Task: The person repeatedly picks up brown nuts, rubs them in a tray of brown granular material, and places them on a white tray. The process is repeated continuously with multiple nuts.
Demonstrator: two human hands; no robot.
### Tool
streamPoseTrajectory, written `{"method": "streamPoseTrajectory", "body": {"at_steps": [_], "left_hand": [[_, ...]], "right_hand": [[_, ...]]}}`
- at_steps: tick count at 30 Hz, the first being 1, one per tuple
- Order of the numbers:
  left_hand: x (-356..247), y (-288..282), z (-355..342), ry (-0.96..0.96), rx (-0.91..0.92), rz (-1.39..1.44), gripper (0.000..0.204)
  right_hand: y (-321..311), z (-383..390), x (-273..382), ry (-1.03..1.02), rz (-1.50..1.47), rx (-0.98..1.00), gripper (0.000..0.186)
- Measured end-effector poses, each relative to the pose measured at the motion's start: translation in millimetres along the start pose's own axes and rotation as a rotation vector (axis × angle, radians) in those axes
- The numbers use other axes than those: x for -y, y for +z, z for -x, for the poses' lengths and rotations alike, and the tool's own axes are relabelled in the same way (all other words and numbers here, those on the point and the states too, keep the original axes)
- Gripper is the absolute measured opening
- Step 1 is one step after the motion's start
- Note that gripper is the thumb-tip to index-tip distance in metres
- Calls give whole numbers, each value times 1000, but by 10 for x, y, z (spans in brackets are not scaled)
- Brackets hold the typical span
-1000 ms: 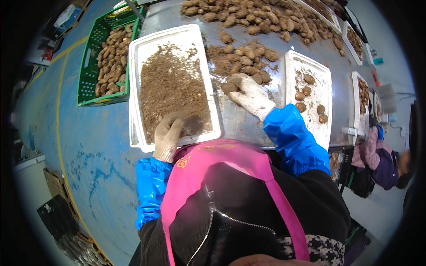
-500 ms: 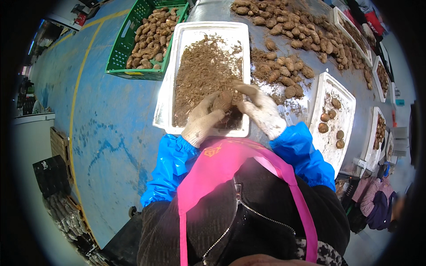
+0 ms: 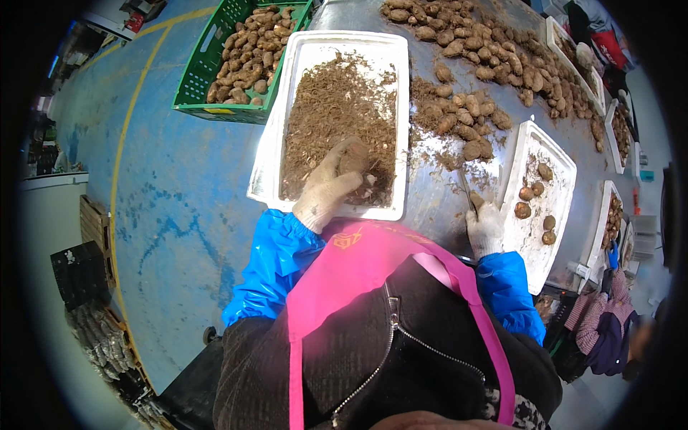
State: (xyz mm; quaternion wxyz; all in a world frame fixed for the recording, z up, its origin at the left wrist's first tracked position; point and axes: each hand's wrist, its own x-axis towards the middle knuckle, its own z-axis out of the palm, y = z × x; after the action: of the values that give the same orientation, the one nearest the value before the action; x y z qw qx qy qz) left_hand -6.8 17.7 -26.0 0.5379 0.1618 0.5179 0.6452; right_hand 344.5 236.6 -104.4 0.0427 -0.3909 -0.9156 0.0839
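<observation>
My left hand [image 3: 326, 188], in a soiled cream glove, is closed on a brown tuber [image 3: 352, 154] over a white tray [image 3: 399, 86] holding loose soil, fibres and peelings. To the right, my right hand [image 3: 484, 223] grips a knife [image 3: 466, 188] on the steel table [image 3: 444, 197], its blade pointing away from me. Beyond it lies a heap of hairy brown tubers [image 3: 473, 115]. A second white tray [image 3: 530, 251], right of that hand, holds several round tubers [image 3: 523, 210].
A green crate [image 3: 193, 89] full of tubers stands back left beside blue floor [image 3: 165, 236] with yellow lines. A long pile of tubers [image 3: 502, 57] runs along the table's back. More white trays [image 3: 598, 251] line the right, where a co-worker [image 3: 602, 322] in a checked sleeve works.
My left hand took hold of a tuber, which my right hand carried over from the heap. My right hand then let it go, moved right and down, and now holds the knife.
</observation>
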Motion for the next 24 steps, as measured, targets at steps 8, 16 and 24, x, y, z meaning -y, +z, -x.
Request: {"method": "streamPoseTrajectory", "body": {"at_steps": [8,16,24], "left_hand": [[10,5,14,-26,-18,139,75],[-48,17,120,-57,-43,24,80],[53,7,147,-43,-79,125,70]], "right_hand": [[-736,-286,542,692,-1679,520,56],[-964,-835,1634,200,-1247,822,47],[-868,-872,1709,377,-1626,1153,40]]}}
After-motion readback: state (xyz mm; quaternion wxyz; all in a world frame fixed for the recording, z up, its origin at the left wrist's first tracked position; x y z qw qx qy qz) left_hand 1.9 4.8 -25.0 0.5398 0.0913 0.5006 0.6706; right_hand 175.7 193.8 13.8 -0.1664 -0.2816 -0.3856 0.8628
